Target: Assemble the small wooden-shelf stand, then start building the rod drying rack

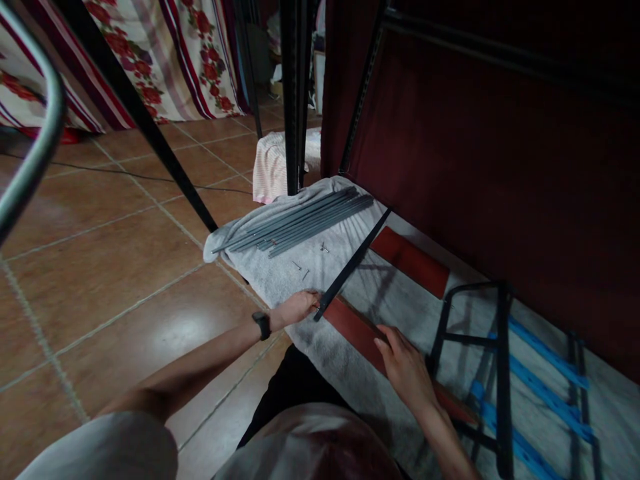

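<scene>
On towel (300,267), both hands (left hand (299,307), right hand (407,367)) press red board (357,330), axis lower-right.

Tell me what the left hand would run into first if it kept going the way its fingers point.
Probably the lower end of the black metal bar: the left hand points right along the grey towel, fingertips already at that end, beside the red-brown board. Depth is unclear.

Grey towel (310,267), grey rods (300,227) on it; red-brown board (357,330), black bar (353,263), blue straps (543,393). Floor (115,267) terracotta tile, cloth (175,53) striped with red roses, watch (261,325) black.
</scene>
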A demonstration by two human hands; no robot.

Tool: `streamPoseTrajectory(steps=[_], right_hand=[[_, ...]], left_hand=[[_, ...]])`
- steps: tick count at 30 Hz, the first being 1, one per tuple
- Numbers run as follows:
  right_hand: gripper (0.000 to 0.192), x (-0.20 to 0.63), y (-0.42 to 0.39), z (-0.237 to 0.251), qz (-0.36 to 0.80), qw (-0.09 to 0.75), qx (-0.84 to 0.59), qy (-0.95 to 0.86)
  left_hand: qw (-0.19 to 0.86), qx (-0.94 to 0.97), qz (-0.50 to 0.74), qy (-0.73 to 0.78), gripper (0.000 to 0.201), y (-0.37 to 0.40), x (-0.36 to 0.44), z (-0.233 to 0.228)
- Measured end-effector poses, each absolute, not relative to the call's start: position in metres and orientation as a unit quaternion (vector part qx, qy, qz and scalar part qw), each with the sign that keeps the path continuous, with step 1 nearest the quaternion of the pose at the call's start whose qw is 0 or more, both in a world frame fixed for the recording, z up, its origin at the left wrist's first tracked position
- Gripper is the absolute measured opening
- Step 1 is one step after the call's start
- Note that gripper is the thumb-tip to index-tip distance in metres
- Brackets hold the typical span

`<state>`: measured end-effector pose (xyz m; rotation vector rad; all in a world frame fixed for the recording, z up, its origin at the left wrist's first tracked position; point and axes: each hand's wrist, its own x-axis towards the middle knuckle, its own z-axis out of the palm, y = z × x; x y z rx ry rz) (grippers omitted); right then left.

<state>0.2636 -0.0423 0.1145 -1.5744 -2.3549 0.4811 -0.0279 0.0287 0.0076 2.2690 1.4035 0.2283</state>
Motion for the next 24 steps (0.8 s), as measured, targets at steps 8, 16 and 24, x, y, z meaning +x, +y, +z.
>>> streamPoseTrajectory(steps=[8,16,24], right_hand=[[0.031,0.2657,-0.0422,0.1128,0.163,0.146,-0.533,-0.817],[0.032,0.2661,-0.043,0.1148,0.171,0.14,-0.532,-0.817],[0.032,0.2676,-0.0456,0.1156,0.169,0.161,-0.532,-0.814]], left_hand=[[0.201,0.852,0.078,0.477,0.024,0.0254,-0.0261,0.0075],[0.206,0.838,0.053,0.502,0.02,0.0266,-0.0259,0.009],[0.181,0.853,0.069,0.485,0.025,0.0252,-0.0242,0.0097]])
